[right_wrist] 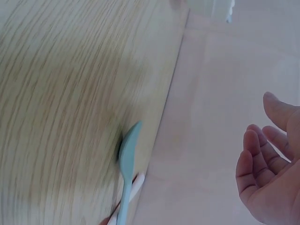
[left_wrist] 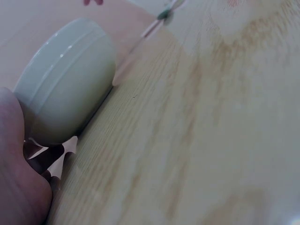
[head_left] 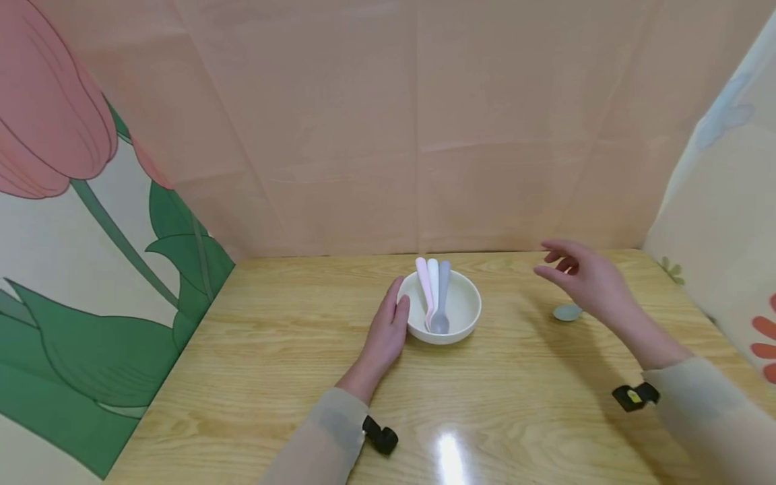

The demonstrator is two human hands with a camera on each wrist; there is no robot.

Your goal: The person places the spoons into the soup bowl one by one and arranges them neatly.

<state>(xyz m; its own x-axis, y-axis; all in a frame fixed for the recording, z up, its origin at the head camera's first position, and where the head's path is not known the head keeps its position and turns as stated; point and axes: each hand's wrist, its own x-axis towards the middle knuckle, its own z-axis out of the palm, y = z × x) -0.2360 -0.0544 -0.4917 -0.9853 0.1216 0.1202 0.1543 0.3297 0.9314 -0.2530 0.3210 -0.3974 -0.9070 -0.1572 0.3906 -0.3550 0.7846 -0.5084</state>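
The left hand (head_left: 388, 322) was gripping the white bowl (head_left: 465, 302) at its left side: the thumb lay near the rim, and the fingers went along the outer wall. The bowl stood on the wooden table (head_left: 273, 350), near the middle of its width. In the bowl were a pink utensil (head_left: 427, 289), a whitish utensil (head_left: 433, 276) and a grey-blue spoon (head_left: 443, 291), side by side, with their handles leaning over the far rim.

The right hand (head_left: 589, 275) was in the air, well apart from the bowl, and it held nothing; its fingers were loosely bent and the thumb stood away from them. Below it, a blue-green spoon (head_left: 567, 312) was lying on the table. The right wrist view showed a pale thing (right_wrist: 138, 182) beside this spoon's handle, but I could not tell what it was.

On the right sleeve (head_left: 697, 394) sat a black device (head_left: 624, 399) with a yellow mark (head_left: 633, 396), too small for reading.
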